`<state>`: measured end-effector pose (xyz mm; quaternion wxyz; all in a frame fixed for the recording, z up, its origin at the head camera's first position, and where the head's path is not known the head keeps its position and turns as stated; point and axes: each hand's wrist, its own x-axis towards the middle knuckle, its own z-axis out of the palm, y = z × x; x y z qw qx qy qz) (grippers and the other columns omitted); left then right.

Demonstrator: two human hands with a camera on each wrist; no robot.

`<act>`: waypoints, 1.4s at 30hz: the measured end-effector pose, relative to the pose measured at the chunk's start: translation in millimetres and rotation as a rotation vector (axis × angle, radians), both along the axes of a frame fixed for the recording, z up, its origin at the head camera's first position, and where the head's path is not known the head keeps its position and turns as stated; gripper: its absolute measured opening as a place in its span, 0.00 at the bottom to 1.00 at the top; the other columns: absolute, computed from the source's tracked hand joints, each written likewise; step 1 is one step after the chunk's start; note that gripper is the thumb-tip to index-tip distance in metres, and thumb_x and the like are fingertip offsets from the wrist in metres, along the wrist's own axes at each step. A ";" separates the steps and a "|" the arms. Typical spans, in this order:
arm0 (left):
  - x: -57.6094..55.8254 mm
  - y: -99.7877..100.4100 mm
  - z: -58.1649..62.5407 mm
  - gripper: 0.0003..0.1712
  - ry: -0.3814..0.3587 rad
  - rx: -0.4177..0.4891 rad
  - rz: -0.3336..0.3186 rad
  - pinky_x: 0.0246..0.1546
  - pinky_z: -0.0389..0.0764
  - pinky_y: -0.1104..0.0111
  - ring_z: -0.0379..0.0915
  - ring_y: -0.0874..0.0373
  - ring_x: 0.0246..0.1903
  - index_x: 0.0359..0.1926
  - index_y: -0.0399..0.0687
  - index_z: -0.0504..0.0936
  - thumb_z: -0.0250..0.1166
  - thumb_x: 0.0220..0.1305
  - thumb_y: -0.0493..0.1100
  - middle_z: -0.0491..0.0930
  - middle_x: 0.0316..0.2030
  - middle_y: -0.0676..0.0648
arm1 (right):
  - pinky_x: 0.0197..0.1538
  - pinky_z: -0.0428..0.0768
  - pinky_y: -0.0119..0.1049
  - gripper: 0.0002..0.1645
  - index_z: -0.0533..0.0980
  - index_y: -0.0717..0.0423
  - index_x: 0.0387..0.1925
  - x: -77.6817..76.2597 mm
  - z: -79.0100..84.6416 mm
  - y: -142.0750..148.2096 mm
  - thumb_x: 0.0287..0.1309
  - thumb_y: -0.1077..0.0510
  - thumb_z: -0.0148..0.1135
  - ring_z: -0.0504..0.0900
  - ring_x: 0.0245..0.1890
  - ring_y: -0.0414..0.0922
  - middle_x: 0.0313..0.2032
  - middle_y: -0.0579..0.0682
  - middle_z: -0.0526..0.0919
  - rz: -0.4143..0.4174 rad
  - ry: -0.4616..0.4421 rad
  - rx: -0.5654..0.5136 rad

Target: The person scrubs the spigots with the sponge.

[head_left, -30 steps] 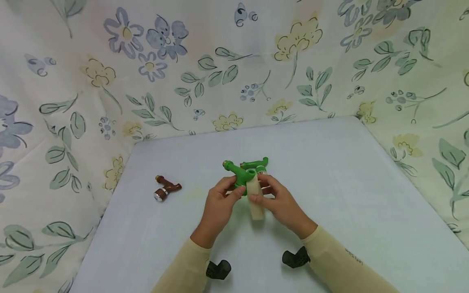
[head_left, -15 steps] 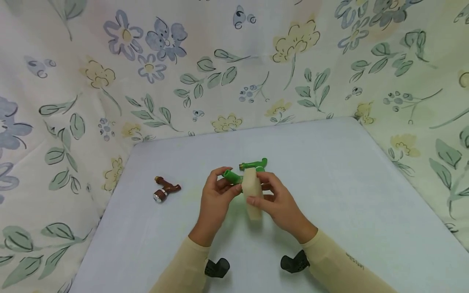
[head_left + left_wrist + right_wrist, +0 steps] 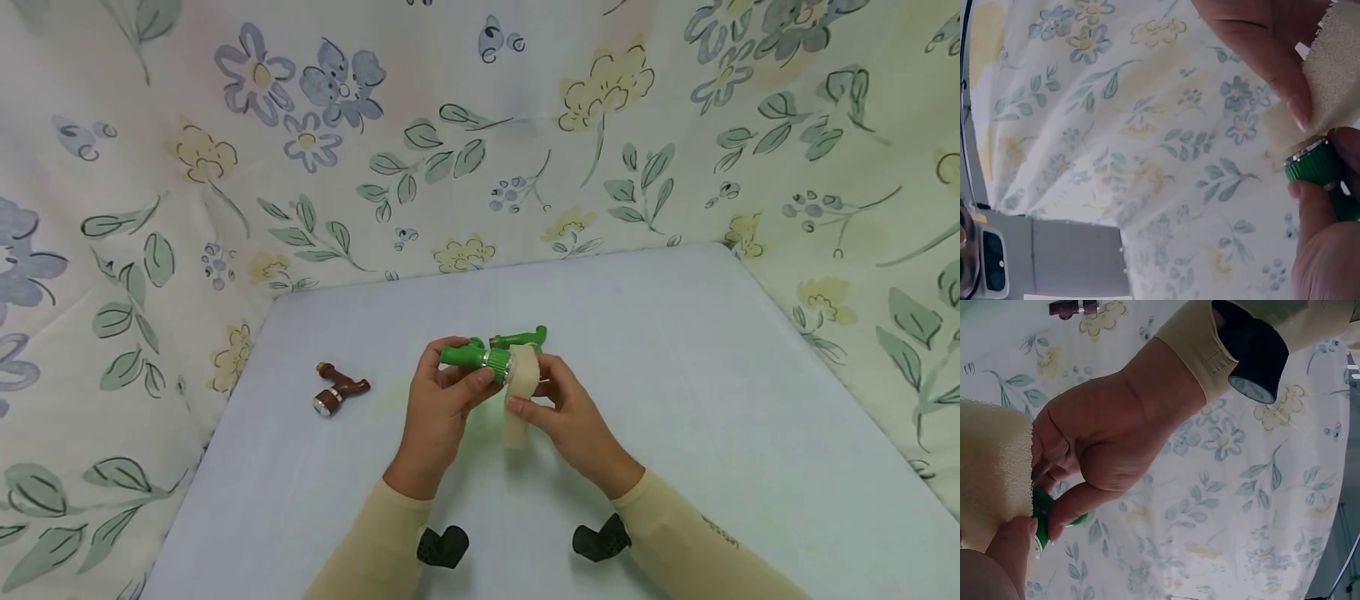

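Observation:
My left hand [image 3: 435, 417] grips a green plastic tap [image 3: 463, 357], its ribbed knob with a silver ring [image 3: 1313, 164] turned toward the right. My right hand [image 3: 576, 421] pinches a beige sponge [image 3: 524, 373] between thumb and fingers. The sponge is bent over the knob's silver end, and its lower part hangs down below my right thumb. In the right wrist view the sponge [image 3: 994, 469] covers much of the tap. A second green tap [image 3: 517, 338] lies on the table just beyond the hands, partly hidden by the sponge.
A brown tap [image 3: 341, 388] with a silver-ended knob lies on the white table [image 3: 645, 333] to the left. A flowered cloth [image 3: 420, 175] hangs behind and along both sides. Dark camera mounts [image 3: 444, 547] sit at both wrists.
My left hand has turned the tap so its knob end faces right, toward the sponge. The sponge, standing straighter before, now curls over that end. The other taps lie unmoved.

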<state>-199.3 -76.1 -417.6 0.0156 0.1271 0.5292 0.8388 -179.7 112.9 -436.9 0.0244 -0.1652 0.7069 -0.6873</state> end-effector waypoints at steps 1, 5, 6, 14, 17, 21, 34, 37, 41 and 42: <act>-0.1 0.1 0.1 0.33 0.005 0.006 -0.006 0.48 0.76 0.51 0.74 0.39 0.50 0.60 0.38 0.61 0.68 0.58 0.31 0.72 0.52 0.31 | 0.46 0.78 0.48 0.30 0.65 0.40 0.62 -1.1 -2.8 0.3 0.61 0.53 0.65 0.71 0.51 0.52 0.55 0.48 0.70 -0.001 -0.004 -0.003; -1.6 1.0 -2.7 0.35 0.013 0.002 -0.011 0.48 0.76 0.51 0.74 0.40 0.50 0.60 0.37 0.59 0.68 0.57 0.29 0.72 0.53 0.31 | 0.48 0.77 0.49 0.29 0.64 0.45 0.62 2.2 6.4 1.4 0.62 0.56 0.64 0.72 0.51 0.52 0.55 0.49 0.70 -0.005 0.020 -0.016; -2.1 1.3 -4.0 0.35 0.011 -0.005 -0.009 0.48 0.76 0.51 0.74 0.40 0.50 0.60 0.37 0.58 0.69 0.57 0.29 0.72 0.54 0.32 | 0.48 0.77 0.49 0.29 0.64 0.46 0.62 3.9 11.2 1.7 0.62 0.57 0.63 0.72 0.50 0.53 0.54 0.50 0.70 -0.007 0.026 -0.020; -2.7 1.7 -12.3 0.36 -0.033 -0.099 0.019 0.47 0.78 0.53 0.77 0.45 0.44 0.58 0.38 0.61 0.72 0.52 0.31 0.74 0.48 0.32 | 0.49 0.77 0.48 0.28 0.64 0.50 0.62 6.4 31.4 7.5 0.63 0.62 0.61 0.70 0.51 0.57 0.54 0.51 0.69 -0.023 0.099 -0.038; -2.4 1.7 -14.4 0.37 -0.031 -0.119 0.026 0.47 0.78 0.53 0.78 0.45 0.43 0.58 0.38 0.61 0.73 0.51 0.31 0.75 0.46 0.32 | 0.49 0.77 0.46 0.29 0.64 0.52 0.63 5.5 32.5 8.9 0.63 0.64 0.61 0.69 0.52 0.57 0.55 0.52 0.68 -0.015 0.105 -0.060; -1.5 1.5 -16.6 0.37 -0.036 -0.122 0.019 0.46 0.78 0.53 0.78 0.43 0.45 0.58 0.38 0.61 0.73 0.52 0.32 0.75 0.47 0.32 | 0.49 0.77 0.45 0.30 0.63 0.52 0.63 5.4 30.7 9.0 0.62 0.64 0.62 0.68 0.53 0.58 0.57 0.53 0.68 0.003 0.083 -0.066; 1.3 0.3 -18.4 0.37 -0.026 -0.079 0.009 0.47 0.77 0.52 0.77 0.43 0.46 0.61 0.37 0.58 0.71 0.55 0.31 0.74 0.48 0.31 | 0.48 0.77 0.49 0.31 0.64 0.43 0.63 -2.1 4.4 7.4 0.62 0.56 0.64 0.71 0.52 0.54 0.56 0.49 0.70 0.013 0.005 0.000; 1.0 0.5 -20.2 0.38 -0.023 -0.069 0.020 0.48 0.77 0.52 0.76 0.44 0.47 0.61 0.37 0.58 0.71 0.55 0.31 0.72 0.51 0.33 | 0.48 0.77 0.49 0.31 0.64 0.39 0.63 -6.5 -9.6 6.8 0.61 0.52 0.65 0.71 0.52 0.53 0.55 0.49 0.70 0.020 -0.019 0.004; 0.6 0.1 -21.7 0.36 -0.033 -0.047 0.036 0.48 0.77 0.53 0.74 0.42 0.50 0.61 0.37 0.58 0.70 0.57 0.33 0.69 0.57 0.35 | 0.48 0.77 0.51 0.31 0.65 0.38 0.62 -9.5 -18.5 5.3 0.60 0.50 0.66 0.72 0.52 0.52 0.54 0.49 0.71 0.033 -0.029 0.002; 0.5 -0.1 -21.6 0.36 -0.035 -0.045 0.039 0.48 0.77 0.53 0.74 0.42 0.50 0.61 0.37 0.58 0.69 0.58 0.33 0.69 0.57 0.35 | 0.48 0.77 0.51 0.31 0.65 0.38 0.62 -9.8 -19.2 4.6 0.59 0.49 0.67 0.72 0.52 0.52 0.54 0.48 0.71 0.033 -0.031 0.005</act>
